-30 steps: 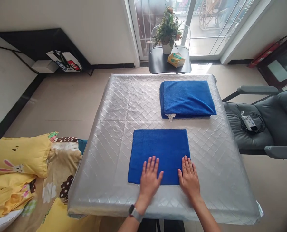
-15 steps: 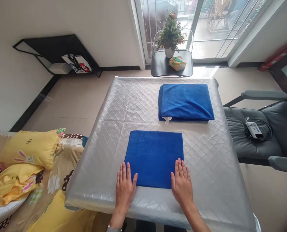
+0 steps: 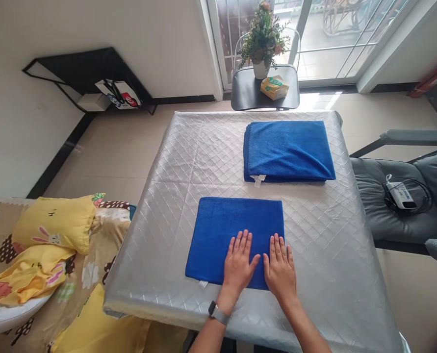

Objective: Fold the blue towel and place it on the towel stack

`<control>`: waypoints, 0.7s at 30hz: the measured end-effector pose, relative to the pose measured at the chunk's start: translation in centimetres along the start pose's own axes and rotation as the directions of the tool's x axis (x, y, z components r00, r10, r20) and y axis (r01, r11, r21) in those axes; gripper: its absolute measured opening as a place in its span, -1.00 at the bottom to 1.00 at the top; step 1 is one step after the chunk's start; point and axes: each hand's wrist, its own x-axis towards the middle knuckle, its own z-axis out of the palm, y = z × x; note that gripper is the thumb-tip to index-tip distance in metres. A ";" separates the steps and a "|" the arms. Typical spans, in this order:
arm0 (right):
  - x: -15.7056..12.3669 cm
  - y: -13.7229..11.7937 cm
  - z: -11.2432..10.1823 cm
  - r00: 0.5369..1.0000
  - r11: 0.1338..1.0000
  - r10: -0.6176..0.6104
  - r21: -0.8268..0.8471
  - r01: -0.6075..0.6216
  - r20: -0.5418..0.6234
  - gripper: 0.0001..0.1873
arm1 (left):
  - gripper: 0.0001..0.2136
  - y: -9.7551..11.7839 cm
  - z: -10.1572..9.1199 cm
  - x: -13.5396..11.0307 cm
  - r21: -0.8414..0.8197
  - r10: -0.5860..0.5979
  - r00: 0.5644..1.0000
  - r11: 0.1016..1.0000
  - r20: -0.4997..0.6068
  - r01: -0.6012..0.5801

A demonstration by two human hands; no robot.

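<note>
A blue towel (image 3: pixel 218 230) lies flat on the table, with a small white tag showing at its near edge. My left hand (image 3: pixel 239 260) rests on the towel's right half, fingers stretched out and palm down. Close beside it, my right hand (image 3: pixel 280 267) lies flat over the towel's right edge, its fingers extended too. Neither hand grips anything. Farther back on the right sits a thicker folded stack of blue cloth (image 3: pixel 288 149), a white label hanging from its front left corner.
A silver quilted cloth covers the table (image 3: pixel 159 215). Behind it stands a black chair with a flower pot (image 3: pixel 261 68) and a tissue pack (image 3: pixel 274 87). A grey armchair (image 3: pixel 417 191) holding a power strip (image 3: pixel 401 194) is on the right. Yellow cushions (image 3: pixel 54 223) lie at left.
My left hand has moved right, from the towel's left edge onto its right half. The towel's left near corner and tag are now uncovered. The view has shifted slightly.
</note>
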 end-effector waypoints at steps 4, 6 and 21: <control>0.2 -0.1 0.1 1.000 1.000 0.009 0.000 -0.009 -0.001 -0.24 | -0.35 -6.3 -1.1 -4.0 0.081 -0.217 0.973 0.971 -0.073 0.223; 0.1 -0.2 0.1 1.000 1.000 0.015 -0.006 -0.015 0.000 -0.24 | -0.36 -8.7 -1.8 -5.4 0.075 -0.301 0.949 0.948 -0.095 0.309; 4.2 0.0 -0.3 0.998 0.997 0.052 -0.063 -0.050 0.020 -0.26 | -0.33 -7.1 -5.3 -2.5 -0.039 -0.303 0.952 0.953 -0.044 0.302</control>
